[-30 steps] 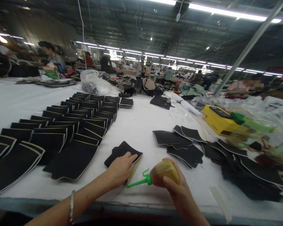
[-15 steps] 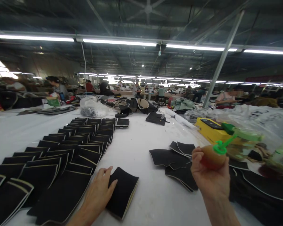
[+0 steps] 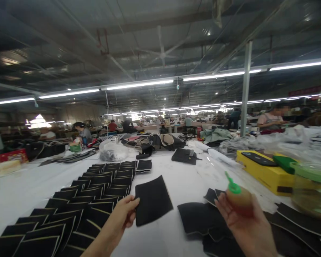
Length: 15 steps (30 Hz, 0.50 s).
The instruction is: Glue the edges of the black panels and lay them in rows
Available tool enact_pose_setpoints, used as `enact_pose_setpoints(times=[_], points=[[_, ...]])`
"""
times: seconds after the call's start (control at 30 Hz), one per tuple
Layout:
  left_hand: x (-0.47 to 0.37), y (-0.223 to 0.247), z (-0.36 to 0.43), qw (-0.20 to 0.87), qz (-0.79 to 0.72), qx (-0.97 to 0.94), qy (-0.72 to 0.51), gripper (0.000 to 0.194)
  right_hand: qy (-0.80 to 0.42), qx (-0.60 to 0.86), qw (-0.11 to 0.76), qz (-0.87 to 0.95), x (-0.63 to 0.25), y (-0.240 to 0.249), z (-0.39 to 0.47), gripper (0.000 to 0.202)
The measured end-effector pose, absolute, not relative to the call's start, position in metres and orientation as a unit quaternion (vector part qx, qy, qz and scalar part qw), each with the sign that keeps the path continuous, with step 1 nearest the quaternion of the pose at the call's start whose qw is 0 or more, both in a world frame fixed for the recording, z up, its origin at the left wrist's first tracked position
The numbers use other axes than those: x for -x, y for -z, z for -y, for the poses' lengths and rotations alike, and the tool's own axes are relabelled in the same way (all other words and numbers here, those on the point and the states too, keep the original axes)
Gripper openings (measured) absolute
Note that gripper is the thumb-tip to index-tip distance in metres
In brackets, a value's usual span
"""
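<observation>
Between thumb and fingers, my left hand [image 3: 124,216] pinches a black folded panel [image 3: 153,201] by its left edge and lifts it off the white table [image 3: 160,239]. My right hand [image 3: 243,219] is wrapped around a squeeze bottle [image 3: 239,203] of amber liquid with a green nozzle pointing up and left. Just beneath that hand lie loose black pieces [image 3: 198,216] with pale edges. Left of my left hand, overlapping rows of black folded panels [image 3: 93,192] cover the table.
At the right stand a yellow box [image 3: 264,175] with a phone [image 3: 259,159] on it and a green-lidded clear jar [image 3: 312,189]. A black flap piece [image 3: 186,156], a clear plastic bag [image 3: 112,150] and a metal post [image 3: 245,89] are farther back. People work in the background.
My left hand has taken hold of the black panel and raised it from the table. The bottle in my right hand has turned, its nozzle now pointing up-left instead of right. The view has tilted upward.
</observation>
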<state>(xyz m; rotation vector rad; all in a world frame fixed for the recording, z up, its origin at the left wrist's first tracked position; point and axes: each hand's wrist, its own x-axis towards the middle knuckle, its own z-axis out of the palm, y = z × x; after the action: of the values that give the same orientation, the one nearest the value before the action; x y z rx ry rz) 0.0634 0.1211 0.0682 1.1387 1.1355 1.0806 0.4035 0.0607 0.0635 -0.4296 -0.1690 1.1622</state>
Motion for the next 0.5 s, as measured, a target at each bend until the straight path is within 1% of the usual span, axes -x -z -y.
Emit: enact_pose_setpoints(times=[0.07, 0.17, 0.23, 0.27, 0.37, 0.43, 0.5], points=[[-0.074, -0.085, -0.129, 0.553, -0.465, -0.505, -0.472, 0.046, -0.522, 0.249, 0.803, 0.144, -0.401, -0.053, -0.064, 0.045], [-0.083, -0.101, -0.137, 0.547, -0.455, -0.527, -0.465, 0.044, -0.435, 0.332, 0.801, 0.242, -0.394, -0.046, -0.066, 0.049], [-0.085, -0.105, -0.142, 0.552, -0.449, -0.54, -0.45, 0.042, -0.395, 0.393, 0.779, 0.287, -0.387, -0.046, -0.065, 0.051], [-0.085, -0.104, -0.145, 0.556, -0.445, -0.544, -0.444, 0.04, -0.396, 0.415, 0.759, 0.307, -0.384, -0.047, -0.064, 0.052], [-0.085, -0.094, -0.157, 0.582, -0.44, -0.503, -0.464, 0.033, -0.484, 0.418, 0.696, 0.325, -0.381, -0.045, -0.061, 0.048], [-0.087, -0.08, -0.17, 0.613, -0.452, -0.41, -0.502, 0.028, -0.562, 0.364, 0.681, 0.297, -0.388, -0.04, -0.059, 0.043], [-0.092, -0.063, -0.186, 0.638, -0.469, -0.309, -0.528, 0.026, -0.618, 0.284, 0.687, 0.254, -0.401, -0.032, -0.059, 0.042]])
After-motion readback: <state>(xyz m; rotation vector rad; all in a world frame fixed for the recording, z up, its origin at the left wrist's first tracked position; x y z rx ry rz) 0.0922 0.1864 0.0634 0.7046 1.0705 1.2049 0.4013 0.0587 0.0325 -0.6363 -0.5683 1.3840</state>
